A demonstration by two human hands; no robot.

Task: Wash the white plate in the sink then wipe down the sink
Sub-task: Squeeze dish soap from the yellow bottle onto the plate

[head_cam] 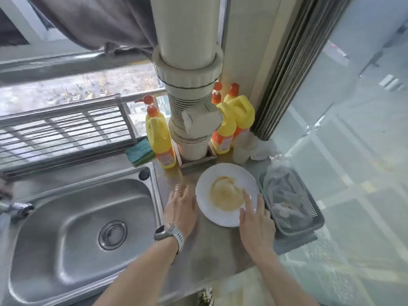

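A white plate (223, 214) with a yellow-brown smear in its middle lies flat on the steel counter, right of the steel sink (72, 221). My left hand (182, 208), wearing a ring and a wristwatch, is at the plate's left rim with fingers spread. My right hand (256, 219) is over the plate's near-right rim, fingers apart, one fingertip over the smear. Neither hand grips the plate. The sink basin holds nothing, and its drain (112, 234) sits in the middle.
A green sponge (140, 152) lies behind the sink. Yellow detergent bottles (160, 140) flank a thick white pipe (194, 120). A grey basket (291, 199) with plastic bags stands right of the plate. A tap (17, 209) is at the sink's left, a wire rack (66, 131) behind.
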